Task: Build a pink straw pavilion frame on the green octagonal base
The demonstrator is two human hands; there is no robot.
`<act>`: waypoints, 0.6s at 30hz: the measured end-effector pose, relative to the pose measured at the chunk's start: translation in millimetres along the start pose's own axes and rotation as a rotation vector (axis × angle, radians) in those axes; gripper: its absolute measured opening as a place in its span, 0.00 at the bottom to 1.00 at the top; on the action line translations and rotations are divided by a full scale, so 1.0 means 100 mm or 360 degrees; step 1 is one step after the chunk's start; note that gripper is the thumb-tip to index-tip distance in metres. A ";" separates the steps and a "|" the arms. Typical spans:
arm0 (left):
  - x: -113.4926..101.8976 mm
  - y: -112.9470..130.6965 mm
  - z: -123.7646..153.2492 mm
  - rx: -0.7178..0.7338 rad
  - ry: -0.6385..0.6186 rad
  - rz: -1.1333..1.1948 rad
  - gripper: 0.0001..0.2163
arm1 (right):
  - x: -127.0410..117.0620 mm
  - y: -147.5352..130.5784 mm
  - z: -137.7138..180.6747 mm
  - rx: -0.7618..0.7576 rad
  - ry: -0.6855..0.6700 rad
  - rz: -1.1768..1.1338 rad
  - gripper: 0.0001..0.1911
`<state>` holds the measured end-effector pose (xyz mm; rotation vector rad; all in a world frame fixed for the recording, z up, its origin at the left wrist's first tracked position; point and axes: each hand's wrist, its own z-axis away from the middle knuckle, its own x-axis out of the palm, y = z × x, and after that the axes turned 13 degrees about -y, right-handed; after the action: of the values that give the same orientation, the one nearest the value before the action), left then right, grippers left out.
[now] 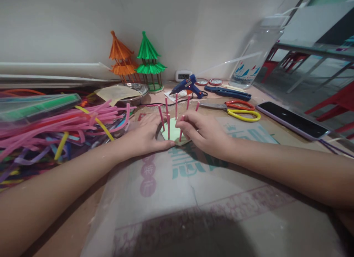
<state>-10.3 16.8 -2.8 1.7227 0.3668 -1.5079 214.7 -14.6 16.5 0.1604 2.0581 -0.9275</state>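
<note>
A pale green paper base (173, 132) lies on a printed sheet (193, 183), with several short pink straw posts (176, 105) standing upright on it. My left hand (148, 136) rests flat beside the base's left edge, fingers lying along it and pressing it down. My right hand (203, 131) is at the base's right side, thumb and fingertips pinched on one pink post (181, 128) near the front of the base.
A heap of coloured straws (55, 129) fills the left. Orange (121, 58) and green (149, 59) straw pagodas stand at the back. A blue glue gun (189, 85), scissors (239, 111), a phone (293, 120) and a plastic jar (254, 58) lie right.
</note>
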 end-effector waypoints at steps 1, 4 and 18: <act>0.00 0.01 0.00 -0.0012 -0.0006 -0.0004 0.35 | -0.01 -0.01 0.01 -0.0016 0.0021 -0.0057 0.09; -0.01 0.01 0.00 -0.0022 -0.0019 -0.0001 0.37 | -0.07 -0.07 0.05 -0.0130 0.0098 -0.0183 0.10; -0.04 -0.02 0.03 0.0035 -0.0039 0.0074 0.39 | -0.23 0.04 0.25 0.0041 -0.0237 0.0348 0.10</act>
<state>-15.1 17.1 -0.2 1.7168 0.2964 -1.5032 247.2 -23.4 21.8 0.3144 1.8506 -0.8067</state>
